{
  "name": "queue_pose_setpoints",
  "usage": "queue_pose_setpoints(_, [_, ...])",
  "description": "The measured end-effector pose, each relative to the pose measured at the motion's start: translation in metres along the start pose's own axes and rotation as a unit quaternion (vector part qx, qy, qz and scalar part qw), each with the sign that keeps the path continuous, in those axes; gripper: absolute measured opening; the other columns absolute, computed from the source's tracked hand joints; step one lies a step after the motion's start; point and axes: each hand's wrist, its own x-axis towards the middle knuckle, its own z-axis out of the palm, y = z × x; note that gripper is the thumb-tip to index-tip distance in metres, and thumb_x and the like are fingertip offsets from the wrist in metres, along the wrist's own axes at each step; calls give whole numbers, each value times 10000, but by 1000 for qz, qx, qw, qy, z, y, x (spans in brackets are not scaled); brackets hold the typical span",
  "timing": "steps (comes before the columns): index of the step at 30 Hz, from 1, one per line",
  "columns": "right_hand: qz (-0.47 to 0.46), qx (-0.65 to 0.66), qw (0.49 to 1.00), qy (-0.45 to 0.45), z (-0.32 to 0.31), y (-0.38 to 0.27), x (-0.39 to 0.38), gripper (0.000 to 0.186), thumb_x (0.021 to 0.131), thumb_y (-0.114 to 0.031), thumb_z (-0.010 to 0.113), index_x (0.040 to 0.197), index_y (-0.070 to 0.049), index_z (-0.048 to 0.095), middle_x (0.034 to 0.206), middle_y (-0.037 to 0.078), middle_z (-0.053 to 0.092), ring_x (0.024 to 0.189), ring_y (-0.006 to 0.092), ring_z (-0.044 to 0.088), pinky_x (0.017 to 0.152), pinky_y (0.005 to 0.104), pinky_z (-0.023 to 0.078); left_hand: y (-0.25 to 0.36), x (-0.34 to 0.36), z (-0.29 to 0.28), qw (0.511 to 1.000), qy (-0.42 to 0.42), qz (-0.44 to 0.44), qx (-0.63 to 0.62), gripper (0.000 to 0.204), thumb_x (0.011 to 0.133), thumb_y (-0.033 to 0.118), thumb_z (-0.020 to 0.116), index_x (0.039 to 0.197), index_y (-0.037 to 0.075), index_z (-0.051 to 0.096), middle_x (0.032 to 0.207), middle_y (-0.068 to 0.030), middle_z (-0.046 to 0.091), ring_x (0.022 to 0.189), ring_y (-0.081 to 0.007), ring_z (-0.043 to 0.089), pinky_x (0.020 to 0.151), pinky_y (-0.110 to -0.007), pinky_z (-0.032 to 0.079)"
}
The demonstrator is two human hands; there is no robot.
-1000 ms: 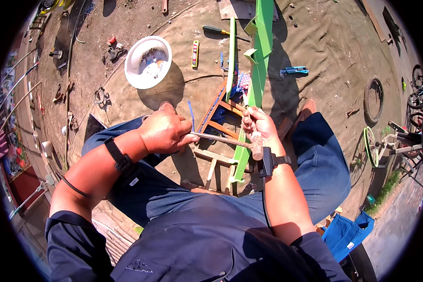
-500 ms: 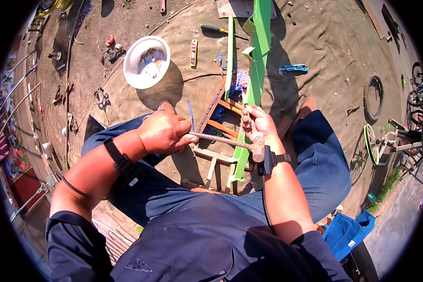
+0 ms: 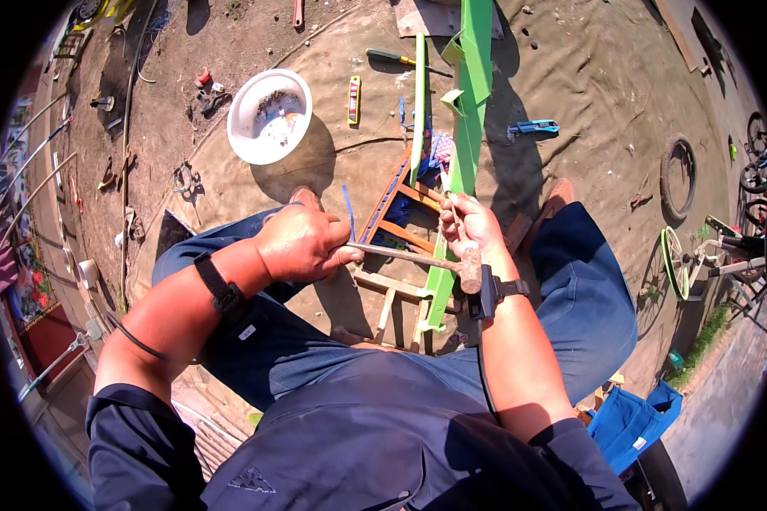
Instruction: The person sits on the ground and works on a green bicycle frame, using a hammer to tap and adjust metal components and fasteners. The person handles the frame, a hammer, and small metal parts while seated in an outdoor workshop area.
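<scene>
My left hand (image 3: 302, 244) is closed round the wooden handle of a hammer (image 3: 400, 253). The hammer's blunt head (image 3: 470, 271) lies over my right wrist, by the strap. My right hand (image 3: 470, 223) is closed with the fingertips pinching a slim pale stick-like piece (image 3: 448, 189), whose exact kind I cannot make out. It is beside a long bright green bar (image 3: 470, 128) running away from me between my legs. Under the bar lies a wooden frame (image 3: 387, 194) with brown slats and blue strips. A narrower green strip (image 3: 418, 102) rests on the frame's far end.
Ahead on the brown cloth (image 3: 571, 77) are a white basin (image 3: 268, 117) with debris, a small yellow level (image 3: 354, 100), a screwdriver (image 3: 388, 55) and a blue utility knife (image 3: 537, 127). To the right lie a tyre (image 3: 677, 179), a bicycle (image 3: 724, 247) and a blue bag (image 3: 626, 426).
Both hands keep their holds and their places hardly differ. The whole view has shifted slightly, with the things on the ground a little lower and further right.
</scene>
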Motion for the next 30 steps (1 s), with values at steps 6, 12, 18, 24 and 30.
queue_pose_setpoints(6, [-24,-60,997,30,7,0,2,51,965,-99,515,930,-74,543,800,60,625,639,131,591,499,236,437,-5,0,3,999,11,-31,7,359,894,380,614,717,76,545,627,-161,567,621,-400,585,546,-485,464])
queue_pose_setpoints(12, [-25,-81,996,37,11,-2,-1,84,981,-124,480,963,-67,539,848,77,645,666,132,615,515,247,461,-6,3,6,998,9,-59,19,360,885,357,627,707,63,519,635,-170,555,616,-403,577,544,-485,456])
queue_pose_setpoints(18, [-33,-72,996,42,11,0,1,97,984,-138,471,959,-69,535,849,80,639,668,146,619,546,251,472,-2,-3,5,999,35,-19,-17,347,892,348,621,723,63,518,625,-166,545,614,-408,568,543,-483,454])
queue_pose_setpoints(24, [-15,-62,995,81,15,-3,-2,61,978,-119,485,943,-84,522,839,61,647,662,165,634,506,272,488,3,1,2,999,18,-19,-47,335,921,337,592,738,64,526,670,-187,572,642,-405,588,555,-492,461])
queue_pose_setpoints(30, [-38,-72,994,66,23,1,-12,55,974,-113,481,1000,-81,517,893,94,652,737,181,657,560,250,469,2,-8,-2,999,28,-29,-30,332,910,335,597,734,63,521,694,-165,567,649,-391,584,564,-471,458])
